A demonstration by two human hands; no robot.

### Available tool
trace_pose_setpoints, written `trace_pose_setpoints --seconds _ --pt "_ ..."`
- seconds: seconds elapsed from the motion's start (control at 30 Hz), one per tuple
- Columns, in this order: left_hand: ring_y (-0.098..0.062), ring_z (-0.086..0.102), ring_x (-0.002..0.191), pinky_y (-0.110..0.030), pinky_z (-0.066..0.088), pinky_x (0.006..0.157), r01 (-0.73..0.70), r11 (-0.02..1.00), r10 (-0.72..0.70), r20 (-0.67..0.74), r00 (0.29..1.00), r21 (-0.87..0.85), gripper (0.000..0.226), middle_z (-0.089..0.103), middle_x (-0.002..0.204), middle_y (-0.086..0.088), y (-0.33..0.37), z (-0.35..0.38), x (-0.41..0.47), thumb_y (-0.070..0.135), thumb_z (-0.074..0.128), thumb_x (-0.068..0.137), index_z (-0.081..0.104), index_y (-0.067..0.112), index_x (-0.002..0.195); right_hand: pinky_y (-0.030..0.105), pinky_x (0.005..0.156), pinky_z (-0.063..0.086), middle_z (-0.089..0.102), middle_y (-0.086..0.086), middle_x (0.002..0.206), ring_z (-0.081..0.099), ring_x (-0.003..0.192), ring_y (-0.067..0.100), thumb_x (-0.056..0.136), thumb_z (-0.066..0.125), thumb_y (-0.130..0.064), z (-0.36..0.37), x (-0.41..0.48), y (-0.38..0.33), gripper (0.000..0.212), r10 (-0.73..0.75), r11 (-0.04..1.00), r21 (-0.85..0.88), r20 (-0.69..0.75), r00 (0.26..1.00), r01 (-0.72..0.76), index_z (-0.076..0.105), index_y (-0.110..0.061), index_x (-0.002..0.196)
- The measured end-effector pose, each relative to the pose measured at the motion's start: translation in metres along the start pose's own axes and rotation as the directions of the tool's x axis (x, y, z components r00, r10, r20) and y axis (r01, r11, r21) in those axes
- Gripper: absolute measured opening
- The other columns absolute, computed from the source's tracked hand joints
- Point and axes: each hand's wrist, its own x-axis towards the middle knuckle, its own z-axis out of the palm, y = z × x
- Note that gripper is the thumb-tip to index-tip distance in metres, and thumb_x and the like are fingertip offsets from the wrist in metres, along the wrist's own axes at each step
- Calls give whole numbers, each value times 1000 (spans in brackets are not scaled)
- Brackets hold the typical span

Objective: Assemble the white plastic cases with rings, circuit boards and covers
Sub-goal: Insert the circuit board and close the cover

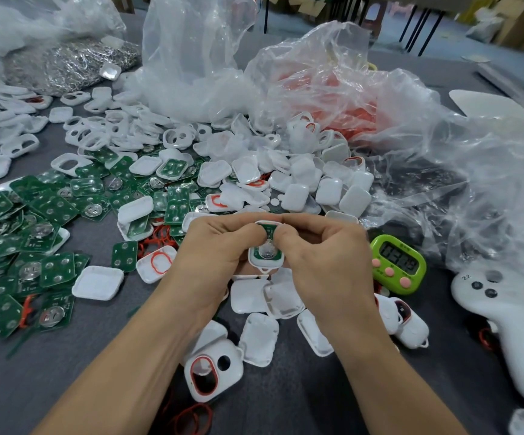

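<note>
You are on the board step; your left grip and your right grip are both clamped on one white case, held just above the tabletop in front of you; fingers and thumbs pinch its sides and top; a green circuit board sits inside the case with its round silver battery facing you; it looks like you are pushing the board down into its place; I cannot tell if a red ring is under it, as that part is hidden. I think the cover comes next; white pieces that look like covers lie on the tabletop just below your hands; you will need to let go with one grip, hold the case tight in the other, pick one cover, line up the edges and press; make sure the board lies flat first, or the cover may not shut.
</note>
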Motion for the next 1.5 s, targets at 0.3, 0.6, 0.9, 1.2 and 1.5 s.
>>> trace_pose_setpoints --seconds 0.3,0.6,0.9,1.2,1.5 --pt "-18 73 72 -23 56 57 -16 998 13 58 998 63 34 78 91 -20 -2 -1 -2 -11 55 90 82 8 99 39 71 66 78 -5 71 77 70 15 77 79 -13 -1 1 7 15 96 986 135 -8 995 -94 85 -23 87" --pt "-27 74 79 -30 60 64 -24 999 24 -5 1000 46 26 78 95 -22 -1 -2 1 -2 60 92 82 10 100 39 83 63 81 -1 92 78 90 19 78 74 -14 0 8 9 24 135 946 258 240 961 -197 82 -24 98" --pt "-23 72 69 -26 58 58 -6 1000 8 -48 999 24 23 77 91 -23 -2 -1 1 -3 62 91 82 6 99 34 80 62 81 -6 90 78 87 13 81 75 -5 3 5 13 30 93 974 188 162 982 -123 81 -23 104" --pt "-21 69 64 -29 56 54 -29 996 39 -124 991 80 25 77 84 -16 -2 -3 3 0 65 89 83 16 93 46 89 62 80 -5 100 77 95 18 85 64 6 -2 6 10 45 93 972 179 298 950 -151 77 -22 117" --pt "-26 75 72 -29 60 57 9 999 -5 -111 994 40 25 79 91 -16 -3 -7 6 -4 69 87 84 16 92 24 89 60 77 -18 94 71 88 -6 85 72 -10 -46 35 -6 29 -23 975 -221 -69 997 7 79 -28 107"
